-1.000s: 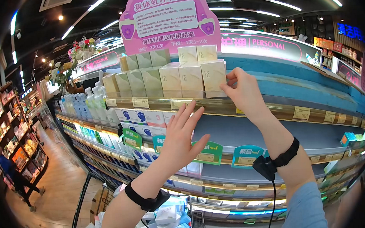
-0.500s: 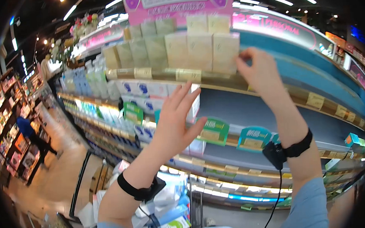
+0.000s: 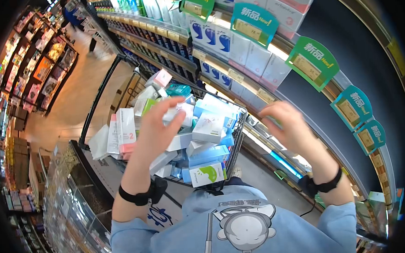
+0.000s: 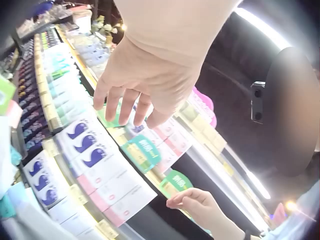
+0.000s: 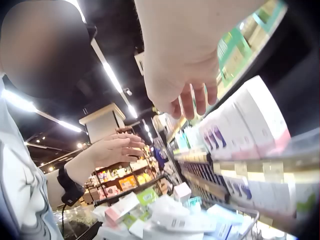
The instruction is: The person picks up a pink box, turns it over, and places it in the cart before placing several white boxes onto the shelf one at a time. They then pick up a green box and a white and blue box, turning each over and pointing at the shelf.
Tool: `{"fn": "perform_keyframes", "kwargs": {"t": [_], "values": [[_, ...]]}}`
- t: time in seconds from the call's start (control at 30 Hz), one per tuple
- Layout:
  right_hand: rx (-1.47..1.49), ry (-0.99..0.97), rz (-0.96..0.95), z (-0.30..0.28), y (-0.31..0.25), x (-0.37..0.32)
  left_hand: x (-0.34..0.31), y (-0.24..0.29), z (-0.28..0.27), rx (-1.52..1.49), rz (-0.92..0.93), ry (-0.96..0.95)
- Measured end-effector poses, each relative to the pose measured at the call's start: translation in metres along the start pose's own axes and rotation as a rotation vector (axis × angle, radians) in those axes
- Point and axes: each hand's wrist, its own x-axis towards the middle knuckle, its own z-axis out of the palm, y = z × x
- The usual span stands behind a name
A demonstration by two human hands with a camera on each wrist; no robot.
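Note:
My left hand (image 3: 158, 129) hovers, blurred, above the heap of boxes in the cart, fingers spread and holding nothing. Under it lie a pink-and-white box (image 3: 126, 126), a white box (image 3: 208, 127) and a green-and-white box (image 3: 207, 174). To the right of the cart, in front of the shelves, my right hand (image 3: 288, 126) hangs in the air with relaxed, slightly bent fingers and nothing in them. In the left wrist view the left hand (image 4: 150, 75) has loosely bent fingers. The right wrist view shows the right hand (image 5: 185, 70) touching nothing.
The wire cart's rim (image 3: 240, 138) runs beside the stocked shelves. Green and teal price signs (image 3: 312, 63) stick out from the shelf edge at the right. A glass-sided case (image 3: 77, 203) stands at lower left, and a person (image 3: 71, 16) is in the aisle at upper left.
The head view has swung down and left from the upper shelf to the cart. My right hand has come away from the cream boxes, and my left hand has moved from the shelf edge to over the cart.

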Motion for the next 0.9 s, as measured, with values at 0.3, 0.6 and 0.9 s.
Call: {"fn": "perform_keyframes", "kwargs": {"t": [0.3,0.6,0.9], "values": [[0.008,-0.264,0.048,0.143,0.026,-0.002,-0.097,-0.079,0.037,-0.173,-0.472,-0.095],[0.173,0.063,0.099,0.13,0.014,0.027,-0.093,-0.052,0.032,-0.016,-0.204,0.067],[1.124,0.179,0.576,0.033,-0.066,0.041,-0.015,0.023,0.057,0.451,0.424,0.372]]}}
